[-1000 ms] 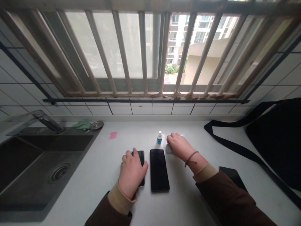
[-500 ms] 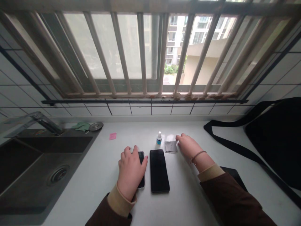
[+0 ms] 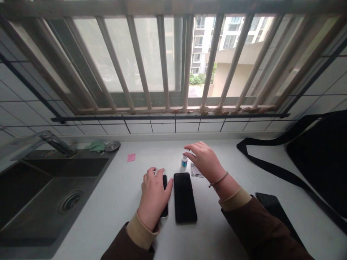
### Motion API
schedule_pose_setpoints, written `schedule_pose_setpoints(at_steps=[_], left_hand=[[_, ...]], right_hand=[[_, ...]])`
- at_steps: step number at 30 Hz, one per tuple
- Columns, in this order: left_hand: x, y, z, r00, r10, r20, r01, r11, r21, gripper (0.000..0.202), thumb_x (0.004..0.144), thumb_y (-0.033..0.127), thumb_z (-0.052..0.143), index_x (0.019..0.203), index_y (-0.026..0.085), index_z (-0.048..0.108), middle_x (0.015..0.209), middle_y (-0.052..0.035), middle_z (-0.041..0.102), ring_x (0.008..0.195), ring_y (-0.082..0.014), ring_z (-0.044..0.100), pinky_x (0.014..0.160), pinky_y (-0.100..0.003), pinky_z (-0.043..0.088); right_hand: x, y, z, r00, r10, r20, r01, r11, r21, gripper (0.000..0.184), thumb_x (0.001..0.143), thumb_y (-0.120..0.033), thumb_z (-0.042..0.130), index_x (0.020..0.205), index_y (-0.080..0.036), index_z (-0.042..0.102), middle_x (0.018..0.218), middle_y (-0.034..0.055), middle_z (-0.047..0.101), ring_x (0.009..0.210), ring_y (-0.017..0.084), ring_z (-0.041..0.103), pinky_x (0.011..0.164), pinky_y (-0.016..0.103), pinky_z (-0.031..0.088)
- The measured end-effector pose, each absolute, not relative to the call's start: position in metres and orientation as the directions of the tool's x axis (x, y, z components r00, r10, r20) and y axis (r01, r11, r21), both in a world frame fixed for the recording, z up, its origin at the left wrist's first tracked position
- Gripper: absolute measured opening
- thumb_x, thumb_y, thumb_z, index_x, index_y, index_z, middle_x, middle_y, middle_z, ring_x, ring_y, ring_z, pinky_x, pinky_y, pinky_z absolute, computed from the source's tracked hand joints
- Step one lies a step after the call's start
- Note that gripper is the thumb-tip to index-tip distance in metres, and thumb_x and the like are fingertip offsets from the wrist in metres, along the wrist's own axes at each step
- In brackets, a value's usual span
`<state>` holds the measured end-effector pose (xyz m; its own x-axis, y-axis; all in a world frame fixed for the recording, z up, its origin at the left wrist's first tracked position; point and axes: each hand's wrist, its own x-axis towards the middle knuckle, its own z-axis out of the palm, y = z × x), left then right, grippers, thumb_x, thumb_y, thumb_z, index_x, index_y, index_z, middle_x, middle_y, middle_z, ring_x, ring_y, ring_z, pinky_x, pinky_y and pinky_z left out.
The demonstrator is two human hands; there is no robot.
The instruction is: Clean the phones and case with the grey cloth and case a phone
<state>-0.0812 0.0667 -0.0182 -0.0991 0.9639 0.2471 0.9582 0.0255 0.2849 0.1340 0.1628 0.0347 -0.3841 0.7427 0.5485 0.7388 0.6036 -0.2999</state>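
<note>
Two black phones lie side by side on the white counter (image 3: 114,216). My left hand (image 3: 153,196) rests flat on the left phone (image 3: 165,180), covering most of it. The right phone (image 3: 184,196) lies bare between my arms. My right hand (image 3: 204,160) hovers above the counter, fingers spread, its fingertips right over a small white dropper bottle (image 3: 184,161) with a blue label. A small grey wipe packet (image 3: 195,170) lies under that hand, mostly hidden.
A steel sink (image 3: 40,195) with a tap (image 3: 55,142) fills the left. A pink note (image 3: 131,157), a green cloth (image 3: 95,146) and a metal drain lid (image 3: 112,146) lie behind it. A black bag (image 3: 320,155) with a strap sits right; another dark phone (image 3: 271,202) lies by my right sleeve.
My right hand left the wipe packet, drew right, then rose and swung left over the dropper bottle. My left hand stayed on the left phone.
</note>
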Motion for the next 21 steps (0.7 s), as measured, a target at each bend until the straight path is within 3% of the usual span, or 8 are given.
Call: schedule_pose_setpoints(at_steps=[8,12,21], left_hand=[[-0.081,0.065,-0.017,-0.103,0.97,0.219,0.959,0.039,0.281,0.043,0.098,0.039,0.067,0.135,0.016,0.068,0.138,-0.0195,0.054,0.126,-0.0367,0.056,0.106,-0.052,0.051],[-0.081,0.064,-0.016,-0.095,0.974,0.206,0.961,0.036,0.274,0.043,0.099,0.04,0.066,0.135,0.016,0.068,0.138,-0.0189,0.055,0.127,-0.0368,0.056,0.106,-0.051,0.05],[-0.08,0.064,-0.016,-0.088,0.979,0.184,0.962,0.036,0.269,0.042,0.1,0.04,0.064,0.135,0.017,0.067,0.138,-0.0182,0.055,0.126,-0.0355,0.055,0.105,-0.049,0.049]], right_hand=[[0.126,0.166,0.015,-0.395,0.796,0.459,0.758,0.565,-0.327,0.014,0.1,-0.022,0.071,0.113,-0.019,0.073,0.104,0.008,0.077,0.098,0.025,0.071,0.087,0.035,0.054],[0.12,0.164,-0.004,-0.388,0.804,0.45,0.749,0.56,-0.354,0.026,0.099,-0.02,0.072,0.125,-0.019,0.066,0.109,0.0081,0.077,0.097,0.024,0.073,0.084,0.033,0.056],[0.111,0.161,-0.041,-0.317,0.8,0.509,0.737,0.545,-0.399,0.046,0.1,-0.021,0.069,0.144,-0.016,0.056,0.12,0.0164,0.075,0.113,0.03,0.072,0.097,0.042,0.059]])
